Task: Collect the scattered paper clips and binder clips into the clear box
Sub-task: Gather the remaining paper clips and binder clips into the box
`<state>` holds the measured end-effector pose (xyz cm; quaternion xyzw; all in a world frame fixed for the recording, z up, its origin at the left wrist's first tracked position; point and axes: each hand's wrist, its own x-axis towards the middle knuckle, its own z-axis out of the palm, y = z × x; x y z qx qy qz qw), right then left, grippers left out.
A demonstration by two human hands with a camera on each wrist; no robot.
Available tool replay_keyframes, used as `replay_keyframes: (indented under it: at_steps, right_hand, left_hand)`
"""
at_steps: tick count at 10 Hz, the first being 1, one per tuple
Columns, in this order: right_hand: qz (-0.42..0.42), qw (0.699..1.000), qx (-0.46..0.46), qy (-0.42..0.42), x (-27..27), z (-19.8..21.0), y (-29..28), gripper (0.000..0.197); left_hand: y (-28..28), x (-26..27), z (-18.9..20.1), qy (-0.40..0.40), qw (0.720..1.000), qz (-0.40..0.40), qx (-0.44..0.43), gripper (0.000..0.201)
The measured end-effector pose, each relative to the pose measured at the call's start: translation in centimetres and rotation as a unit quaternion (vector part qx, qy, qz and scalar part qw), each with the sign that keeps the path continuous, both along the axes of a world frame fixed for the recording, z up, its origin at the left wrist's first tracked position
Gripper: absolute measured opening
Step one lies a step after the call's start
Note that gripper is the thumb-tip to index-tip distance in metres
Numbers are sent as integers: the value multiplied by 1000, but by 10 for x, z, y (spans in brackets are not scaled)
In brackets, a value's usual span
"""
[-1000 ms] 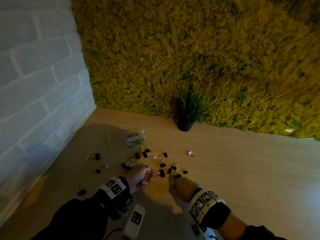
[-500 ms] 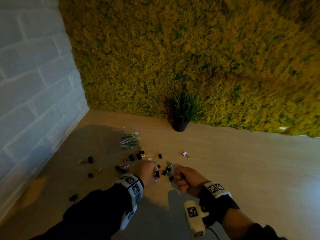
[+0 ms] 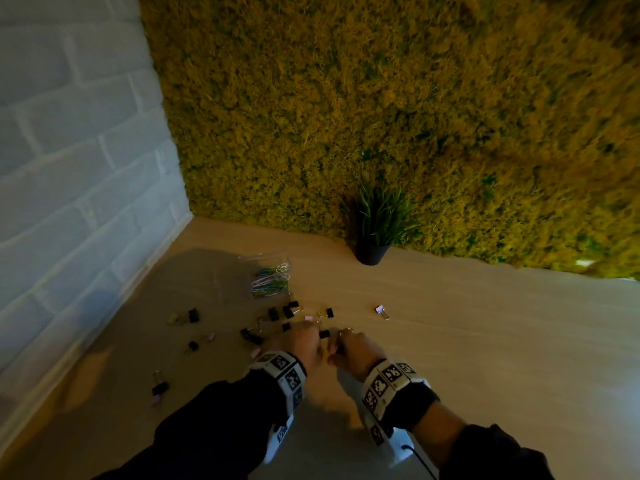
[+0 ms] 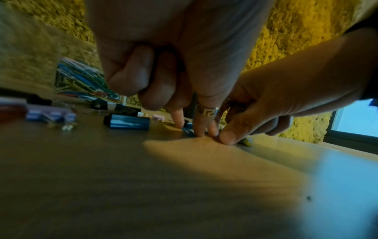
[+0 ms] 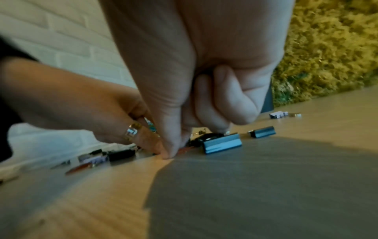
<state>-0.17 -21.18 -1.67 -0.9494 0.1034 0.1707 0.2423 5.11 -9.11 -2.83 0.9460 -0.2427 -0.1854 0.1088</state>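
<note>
Black and pale binder clips (image 3: 289, 311) lie scattered on the wooden table (image 3: 485, 341), in front of the clear box (image 3: 258, 259), which holds coloured paper clips. My two hands meet in the middle of the pile. The left hand (image 3: 311, 337) has two fingers curled into the palm and its ringed fingertips (image 4: 199, 131) down on a small dark binder clip (image 4: 188, 129). My right hand (image 3: 346, 341) presses thumb and forefinger (image 5: 168, 153) together on a reddish paper clip (image 5: 184, 149) lying flat, its other fingers curled. Whatever the palms hold is hidden.
A black binder clip (image 5: 222, 143) lies just right of the right fingertips. One pale clip (image 3: 381, 310) sits alone further right. A potted plant (image 3: 372, 251) stands at the moss wall. A white brick wall (image 3: 69, 185) borders the table's left side.
The right hand has slid left to meet the left hand. Both hands have edged forward into the clips, fingertips now together on the table.
</note>
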Motion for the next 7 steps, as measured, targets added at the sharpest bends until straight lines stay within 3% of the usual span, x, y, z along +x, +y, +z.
replay_keyframes:
  at_steps: [1,2,3,4,5,6,7]
  right_hand:
    - [31,997,-67,15,-7,5,2,16]
    - [101,987,-118,41,-12,9,4,22]
    - [136,979,-146,32,-17,7,8,26]
    - [154,968,-197,-7,-22,4,12,29]
    - [176,957,-228,-9,-23,8,15,19]
    - [132,964,-230,-11,-17,16,8,31]
    - [56,980,-125,-147,-5,31,5,25]
  left_hand:
    - [-1,3,-3,-14,1000,-9,19,11]
    - [-2,9,-13,-10,998,-12,67,31]
    - [2,-13,28,23,991,-63,115,30]
    - [6,-13,37,104,992,-23,68,34]
    - [25,-4,51,229,958,98,-144,38]
    - [62,8,63,422,798,241,-357,39]
    - [96,20,65,492,670,277,-483,39]
